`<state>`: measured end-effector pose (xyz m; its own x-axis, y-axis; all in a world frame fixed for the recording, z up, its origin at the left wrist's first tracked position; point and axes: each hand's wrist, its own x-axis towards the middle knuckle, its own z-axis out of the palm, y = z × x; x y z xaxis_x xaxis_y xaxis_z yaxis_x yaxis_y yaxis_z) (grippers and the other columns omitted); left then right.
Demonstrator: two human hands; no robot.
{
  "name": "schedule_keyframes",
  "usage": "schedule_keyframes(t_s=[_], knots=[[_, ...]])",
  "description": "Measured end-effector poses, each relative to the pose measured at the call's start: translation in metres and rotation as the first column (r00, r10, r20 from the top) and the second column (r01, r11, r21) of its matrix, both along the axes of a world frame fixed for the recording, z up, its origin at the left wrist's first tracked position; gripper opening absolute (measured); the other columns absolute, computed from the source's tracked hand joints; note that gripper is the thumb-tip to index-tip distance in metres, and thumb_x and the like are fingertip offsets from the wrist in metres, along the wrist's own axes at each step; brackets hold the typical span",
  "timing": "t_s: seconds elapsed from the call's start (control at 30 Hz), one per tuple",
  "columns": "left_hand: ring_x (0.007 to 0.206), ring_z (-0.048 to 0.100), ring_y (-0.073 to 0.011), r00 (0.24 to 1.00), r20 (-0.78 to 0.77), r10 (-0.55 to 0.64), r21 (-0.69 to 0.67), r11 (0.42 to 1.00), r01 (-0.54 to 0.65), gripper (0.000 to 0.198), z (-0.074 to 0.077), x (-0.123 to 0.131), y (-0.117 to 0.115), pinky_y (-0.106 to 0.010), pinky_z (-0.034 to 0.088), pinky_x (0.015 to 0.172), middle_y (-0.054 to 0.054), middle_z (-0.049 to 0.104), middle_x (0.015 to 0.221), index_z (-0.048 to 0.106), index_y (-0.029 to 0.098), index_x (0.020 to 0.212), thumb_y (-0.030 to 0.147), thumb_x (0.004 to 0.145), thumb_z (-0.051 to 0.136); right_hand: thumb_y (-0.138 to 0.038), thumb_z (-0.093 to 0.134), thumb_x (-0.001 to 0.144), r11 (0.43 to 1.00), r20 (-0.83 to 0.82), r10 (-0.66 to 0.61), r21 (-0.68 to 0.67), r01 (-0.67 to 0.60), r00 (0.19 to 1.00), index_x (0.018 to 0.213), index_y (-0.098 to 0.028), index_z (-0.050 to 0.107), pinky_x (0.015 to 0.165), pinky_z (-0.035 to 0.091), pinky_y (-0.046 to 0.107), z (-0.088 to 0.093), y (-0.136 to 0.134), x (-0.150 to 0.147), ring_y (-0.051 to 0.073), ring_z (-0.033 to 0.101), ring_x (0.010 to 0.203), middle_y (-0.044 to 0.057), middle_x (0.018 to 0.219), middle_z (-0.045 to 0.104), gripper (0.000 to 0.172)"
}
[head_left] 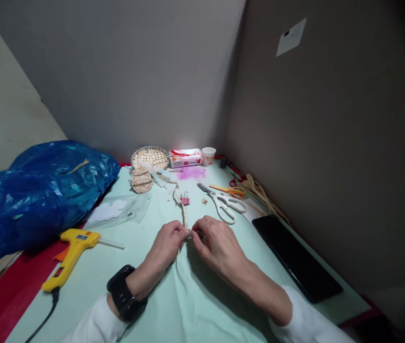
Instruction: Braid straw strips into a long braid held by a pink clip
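My left hand [168,245] and my right hand [213,243] meet at the middle of the pale green table [188,295]. Both pinch the near end of a braided straw cord [183,209]. The cord runs away from my fingers toward a pink binder clip [185,199] clamped near its far part. A black watch [126,293] sits on my left wrist. Both sleeves are white.
A yellow glue gun [72,252] lies at the left, beside a large blue plastic bag [38,190]. White scissors [226,205] and orange scissors [229,190] lie at the right, next to a black phone [295,257]. Woven discs [141,181], a basket [150,156], a tissue pack [186,157] and a paper cup [208,155] stand at the back.
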<state>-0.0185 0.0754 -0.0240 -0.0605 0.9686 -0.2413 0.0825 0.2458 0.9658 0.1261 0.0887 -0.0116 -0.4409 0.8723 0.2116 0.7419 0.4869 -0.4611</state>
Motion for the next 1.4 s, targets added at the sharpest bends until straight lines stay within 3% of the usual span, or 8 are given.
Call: schedule_keyframes(t_s=[0.4,0.53,0.63,0.7,0.77,0.9,1.1,1.4], knots=[[0.04,0.023,-0.0034,0.97,0.204,-0.13,-0.039,0.989,0.14,0.022,-0.002,-0.014,-0.003,-0.02,0.015,0.04,0.01,0.036,0.049,0.05,0.017,0.066,0.035,0.073,0.06,-0.012,0.047,0.086,0.967,0.288,0.093,0.203,-0.156,0.953,0.102,-0.017,0.059,0.051,0.016,0.032,-0.016,-0.022,-0.013,0.016,0.054,0.062,0.005,0.088,0.062,0.021],[0.038,0.026,-0.0027,0.967,0.215,-0.134,-0.056,0.987,0.149,0.023,-0.001,-0.017,-0.002,-0.02,0.015,0.039,0.009,0.04,0.049,0.051,0.017,0.068,0.036,0.069,0.064,-0.02,0.046,0.089,0.936,0.181,0.174,0.275,-0.22,0.968,0.084,-0.018,0.062,0.057,0.024,0.032,-0.01,-0.017,-0.008,0.016,0.053,0.064,0.005,0.076,0.062,0.017],[0.036,0.026,-0.0023,0.97,0.201,-0.135,-0.072,0.986,0.152,0.025,0.001,-0.017,-0.002,-0.019,0.015,0.038,0.01,0.041,0.049,0.05,0.017,0.067,0.037,0.068,0.065,-0.025,0.046,0.09,0.943,0.01,0.041,0.331,-0.042,0.999,0.083,-0.018,0.063,0.07,0.032,0.032,-0.004,-0.006,-0.001,0.019,0.054,0.077,0.007,0.079,0.062,0.02],[0.036,0.025,-0.0022,0.974,0.178,-0.14,-0.083,0.984,0.157,0.024,0.002,-0.016,-0.002,-0.019,0.015,0.037,0.01,0.042,0.049,0.051,0.017,0.069,0.036,0.068,0.065,-0.024,0.048,0.089,0.961,-0.071,0.0,0.276,0.02,0.997,0.098,-0.015,0.063,0.079,0.035,0.032,-0.003,0.001,0.0,0.021,0.055,0.089,0.01,0.094,0.064,0.02],[0.036,0.025,-0.0023,0.979,0.143,-0.148,-0.088,0.983,0.162,0.022,0.004,-0.015,-0.003,-0.019,0.015,0.038,0.009,0.043,0.05,0.051,0.017,0.072,0.035,0.068,0.063,-0.024,0.046,0.09,0.994,-0.114,0.055,0.097,-0.044,0.992,0.106,-0.014,0.061,0.078,0.037,0.03,-0.006,0.007,-0.001,0.02,0.056,0.089,0.01,0.098,0.064,0.024],[0.037,0.025,-0.0039,0.986,0.029,-0.162,-0.088,0.983,0.163,0.018,0.005,-0.014,-0.005,-0.02,0.015,0.038,0.009,0.044,0.052,0.052,0.018,0.075,0.033,0.068,0.057,-0.031,0.04,0.093,0.96,-0.214,0.107,-0.233,-0.157,0.971,0.091,-0.015,0.064,0.064,0.036,0.025,-0.013,0.015,-0.007,0.015,0.056,0.072,0.005,0.079,0.066,0.028],[0.046,0.037,-0.0107,0.941,-0.304,-0.15,0.02,0.986,0.164,0.016,0.003,-0.013,-0.005,-0.024,0.025,0.048,0.005,0.048,0.049,0.055,0.018,0.066,0.032,0.073,0.054,-0.023,0.05,0.083,0.929,-0.315,0.077,-0.322,-0.182,0.946,0.067,-0.015,0.065,0.054,0.028,0.023,-0.018,0.023,-0.007,0.011,0.042,0.056,-0.002,0.056,0.05,0.023],[0.064,0.049,-0.0188,0.695,-0.713,-0.091,0.121,0.96,0.251,0.027,0.012,-0.015,-0.015,-0.029,0.028,0.062,-0.002,0.059,0.063,0.054,0.02,0.064,0.029,0.085,0.041,-0.024,0.052,0.08,0.941,-0.425,0.012,-0.301,-0.154,0.905,0.053,-0.014,0.058,0.049,0.024,0.022,-0.026,0.019,-0.009,0.008,0.033,0.049,-0.004,0.047,0.04,0.03]])
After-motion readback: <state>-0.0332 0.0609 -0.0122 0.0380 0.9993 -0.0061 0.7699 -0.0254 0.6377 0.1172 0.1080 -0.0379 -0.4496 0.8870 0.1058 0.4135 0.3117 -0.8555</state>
